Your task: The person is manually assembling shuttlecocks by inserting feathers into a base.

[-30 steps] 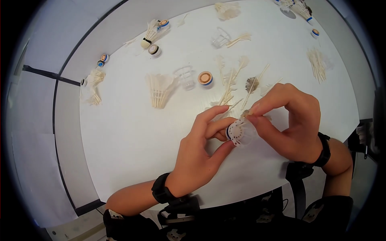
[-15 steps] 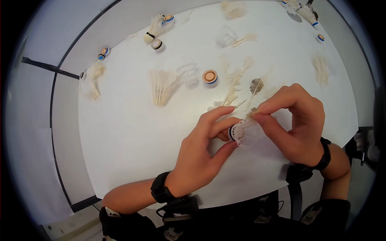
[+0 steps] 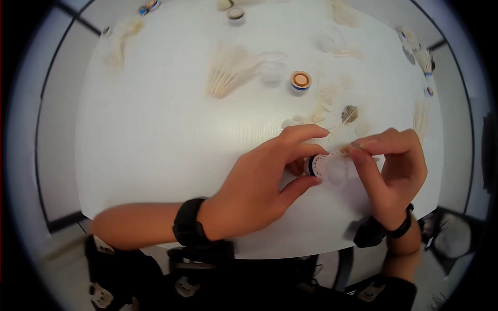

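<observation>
My left hand point(image 3: 259, 173) grips a shuttlecock base point(image 3: 313, 166) by its white, dark-banded end, thumb below and fingers above. The base lies on its side, with a ring of small holes facing right and a clear plastic piece point(image 3: 338, 172) around that side. Just right of it, the thumb and forefinger of my right hand point(image 3: 389, 168) pinch a feather with a brownish part point(image 3: 345, 150). Its far end is blurred, so I cannot tell whether it touches the base. Beyond my fingers lies a loose feather with a dark vane point(image 3: 349, 114).
On the white table point(image 3: 155, 140) a fan of pale feathers point(image 3: 223, 78) lies beside a clear plastic piece point(image 3: 272, 70). A shuttlecock base with a tan ring point(image 3: 300, 81) stands nearby. More bases, such as a grey-topped one point(image 3: 235, 14), and feathers point(image 3: 342, 13) lie farther back.
The view has swung, so the table's things appear shifted, mostly to the right. My right fingertips are a little farther right of the shuttlecock base. Both hands keep their grips.
</observation>
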Demonstrator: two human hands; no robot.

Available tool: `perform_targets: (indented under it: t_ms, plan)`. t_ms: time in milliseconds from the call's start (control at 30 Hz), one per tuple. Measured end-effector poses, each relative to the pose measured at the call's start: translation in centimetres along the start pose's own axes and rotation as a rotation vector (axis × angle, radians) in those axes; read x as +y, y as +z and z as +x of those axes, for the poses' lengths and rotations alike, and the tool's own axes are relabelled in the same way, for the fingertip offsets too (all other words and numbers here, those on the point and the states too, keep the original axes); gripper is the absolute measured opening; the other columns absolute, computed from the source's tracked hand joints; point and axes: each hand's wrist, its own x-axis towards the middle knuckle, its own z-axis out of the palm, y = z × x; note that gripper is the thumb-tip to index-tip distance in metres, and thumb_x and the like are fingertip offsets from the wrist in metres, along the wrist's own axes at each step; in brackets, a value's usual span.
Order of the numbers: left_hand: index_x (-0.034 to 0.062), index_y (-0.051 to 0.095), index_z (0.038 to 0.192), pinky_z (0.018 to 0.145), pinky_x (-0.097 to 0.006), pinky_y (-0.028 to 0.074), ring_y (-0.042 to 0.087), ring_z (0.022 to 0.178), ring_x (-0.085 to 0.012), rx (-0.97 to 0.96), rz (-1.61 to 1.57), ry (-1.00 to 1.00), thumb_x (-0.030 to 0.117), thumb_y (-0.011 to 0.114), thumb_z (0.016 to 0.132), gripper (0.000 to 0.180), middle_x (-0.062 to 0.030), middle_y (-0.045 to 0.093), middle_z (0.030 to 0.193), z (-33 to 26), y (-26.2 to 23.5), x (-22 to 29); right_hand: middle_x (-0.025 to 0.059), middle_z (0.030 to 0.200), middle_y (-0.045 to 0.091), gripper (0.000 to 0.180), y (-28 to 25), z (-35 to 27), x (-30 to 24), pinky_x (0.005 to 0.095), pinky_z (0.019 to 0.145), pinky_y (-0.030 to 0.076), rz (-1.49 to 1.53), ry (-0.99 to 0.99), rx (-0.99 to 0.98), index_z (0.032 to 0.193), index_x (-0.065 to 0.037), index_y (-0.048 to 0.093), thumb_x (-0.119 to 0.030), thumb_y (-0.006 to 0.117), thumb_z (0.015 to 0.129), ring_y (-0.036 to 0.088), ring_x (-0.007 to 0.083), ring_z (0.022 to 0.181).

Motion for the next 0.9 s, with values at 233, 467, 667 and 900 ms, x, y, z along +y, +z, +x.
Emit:
perform_targets:
  t_ms: [233,467,667,900]
  plan:
    - [0.0064,0.049,0.137,0.081,-0.038,0.054,0.070,0.092,-0.0254,0.047,0.019,0.093,0.001,0.073,0.089,0.054,-0.0096,0.072,0.113,-0.2,-0.1,-0.7,0.0133,0.090,0.070,0.023,0.0,-0.2,-0.7,0.0303,0.079,0.055,0.034,0.106,-0.036,0.099,-0.002,0.057,0.010,0.073,0.087,0.069,0.0194,0.082]
    - [0.0066,0.050,0.131,0.078,-0.037,0.053,0.068,0.094,-0.0300,0.051,-0.058,0.093,0.003,0.073,0.090,0.047,-0.0136,0.072,0.109,-0.5,-0.2,-1.6,0.0125,0.087,0.064,0.020,0.6,0.0,-0.7,0.0392,0.076,0.062,-0.006,0.076,0.005,0.099,-0.003,0.051,0.005,0.068,0.091,0.069,0.0233,0.078]
    - [0.0069,0.051,0.128,0.079,-0.039,0.052,0.066,0.099,-0.0316,0.038,-0.039,0.068,0.003,0.072,0.089,0.045,-0.0127,0.072,0.107,-0.2,-0.6,-1.4,0.0121,0.085,0.063,0.020,1.0,0.5,-0.6,0.0378,0.076,0.060,0.034,0.111,0.011,0.099,-0.003,0.050,0.004,0.067,0.092,0.069,0.0239,0.078]
    - [0.0064,0.050,0.128,0.079,-0.039,0.052,0.066,0.097,-0.0306,0.050,-0.009,0.070,0.003,0.072,0.090,0.044,-0.0136,0.070,0.109,-0.4,-0.3,-1.4,0.0176,0.103,0.066,0.023,0.6,0.5,0.7,0.0418,0.092,0.056,0.055,0.028,-0.018,0.112,-0.001,0.051,-0.003,0.066,0.095,0.071,0.0324,0.102]
